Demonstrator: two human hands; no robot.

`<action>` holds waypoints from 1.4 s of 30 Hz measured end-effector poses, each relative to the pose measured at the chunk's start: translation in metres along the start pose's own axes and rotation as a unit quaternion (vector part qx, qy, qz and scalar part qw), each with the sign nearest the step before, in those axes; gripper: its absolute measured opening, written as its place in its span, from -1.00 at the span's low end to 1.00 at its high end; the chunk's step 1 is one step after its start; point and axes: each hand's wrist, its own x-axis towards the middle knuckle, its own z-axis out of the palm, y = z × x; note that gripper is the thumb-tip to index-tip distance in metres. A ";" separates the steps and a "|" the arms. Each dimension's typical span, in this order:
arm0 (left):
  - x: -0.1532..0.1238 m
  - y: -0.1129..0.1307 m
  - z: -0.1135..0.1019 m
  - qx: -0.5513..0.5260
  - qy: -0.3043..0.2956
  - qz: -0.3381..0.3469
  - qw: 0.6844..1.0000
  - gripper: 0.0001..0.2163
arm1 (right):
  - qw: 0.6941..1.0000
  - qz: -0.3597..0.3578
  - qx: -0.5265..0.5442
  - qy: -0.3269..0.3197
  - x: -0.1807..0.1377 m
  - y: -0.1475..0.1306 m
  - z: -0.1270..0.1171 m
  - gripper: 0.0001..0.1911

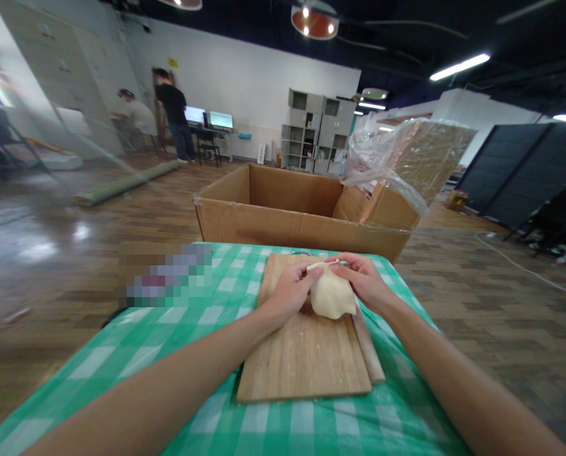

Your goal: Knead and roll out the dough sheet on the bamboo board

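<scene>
A pale, flattened piece of dough [331, 295] hangs between my two hands above the wooden cutting board [306, 364]. At its upper left edge, my left hand [292, 286] pinches it between thumb and fingers. My right hand [364, 282] grips the upper right edge, thumb in front and fingers behind. The dough's lower edge droops freely. Along the board's right side lies a wooden rolling pin [371, 348], its far end hidden by the dough and my right hand. Just beyond the board shows part of a round metal rim [302, 253].
A green-and-white checked cloth [207, 354] covers the table. Past its far edge stands a large open cardboard box [264, 215], with plastic-wrapped cardboard [425, 158] at its right. A blurred-out item [164, 278] lies at the table's left edge. Two people are near the far wall.
</scene>
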 end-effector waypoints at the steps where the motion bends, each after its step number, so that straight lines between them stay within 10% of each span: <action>1: 0.000 -0.001 0.000 -0.010 0.009 -0.006 1.000 -0.65 | 1.000 -0.003 -0.003 0.009 0.000 0.000 0.000 -0.66; 11: 0.003 0.002 0.002 -0.182 0.007 -0.051 0.982 -0.73 | 0.999 0.009 0.008 0.051 0.002 0.002 -0.001 -0.78; 35: 0.002 0.001 0.001 0.002 0.089 -0.014 0.996 -0.72 | 0.973 -0.093 -0.211 -0.022 0.003 0.002 0.004 -0.62; 42: 0.003 -0.002 -0.002 0.056 0.109 0.004 0.992 -0.77 | 0.996 0.014 -0.093 -0.006 0.005 0.009 0.005 -0.48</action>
